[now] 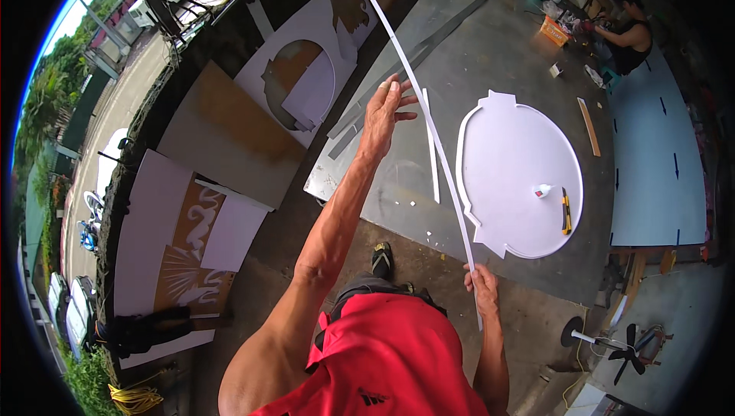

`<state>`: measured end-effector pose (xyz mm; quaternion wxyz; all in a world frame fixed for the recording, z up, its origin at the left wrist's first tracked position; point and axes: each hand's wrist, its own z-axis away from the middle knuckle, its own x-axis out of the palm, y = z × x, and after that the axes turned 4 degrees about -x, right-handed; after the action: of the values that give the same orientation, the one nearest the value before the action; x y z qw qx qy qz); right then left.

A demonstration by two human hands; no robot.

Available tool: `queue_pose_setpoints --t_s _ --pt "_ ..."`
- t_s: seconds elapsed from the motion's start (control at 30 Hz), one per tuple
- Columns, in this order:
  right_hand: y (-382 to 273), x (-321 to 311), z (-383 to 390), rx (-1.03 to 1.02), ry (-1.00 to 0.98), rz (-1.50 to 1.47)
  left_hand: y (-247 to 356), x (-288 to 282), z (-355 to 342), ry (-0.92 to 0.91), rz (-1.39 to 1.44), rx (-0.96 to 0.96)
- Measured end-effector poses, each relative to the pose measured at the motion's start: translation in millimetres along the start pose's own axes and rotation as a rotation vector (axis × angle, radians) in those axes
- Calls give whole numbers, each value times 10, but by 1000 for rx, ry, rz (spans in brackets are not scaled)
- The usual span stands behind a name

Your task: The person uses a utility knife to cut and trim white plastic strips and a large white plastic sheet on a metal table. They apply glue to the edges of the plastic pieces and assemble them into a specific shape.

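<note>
A long, narrow white strip slants across the view, from far left of the table down to my right side. My right hand is closed around it close to its near end. My left hand is raised beside its upper half, fingers spread and their tips at the strip's edge; whether they touch it I cannot tell. Below lies a white oval panel with a raised rim and notched tabs at both ends. On the panel are a small white bottle and a yellow-and-black utility knife.
The grey table also holds another white strip, a wooden strip and an orange box. A co-worker sits at its far right. Cut panels lean at left. A fan stands at lower right.
</note>
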<state>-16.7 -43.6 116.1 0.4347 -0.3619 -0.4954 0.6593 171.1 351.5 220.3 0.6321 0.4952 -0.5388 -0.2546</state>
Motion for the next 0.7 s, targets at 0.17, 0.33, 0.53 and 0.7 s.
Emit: queue_pose_setpoints --t_s 0.17,0.33,0.53,0.7 --pt "725 -364 998 123 -2 105 -24 -4 188 -16 -144 54" --pt "1154 -557 1838 289 23 237 -229 177 826 -111 -168 -62" --pt "1239 -324 2176 314 108 149 -521 504 1696 -155 -186 -234" --pt "1211 -34 2075 196 201 284 -617 795 2156 -208 -200 -321"
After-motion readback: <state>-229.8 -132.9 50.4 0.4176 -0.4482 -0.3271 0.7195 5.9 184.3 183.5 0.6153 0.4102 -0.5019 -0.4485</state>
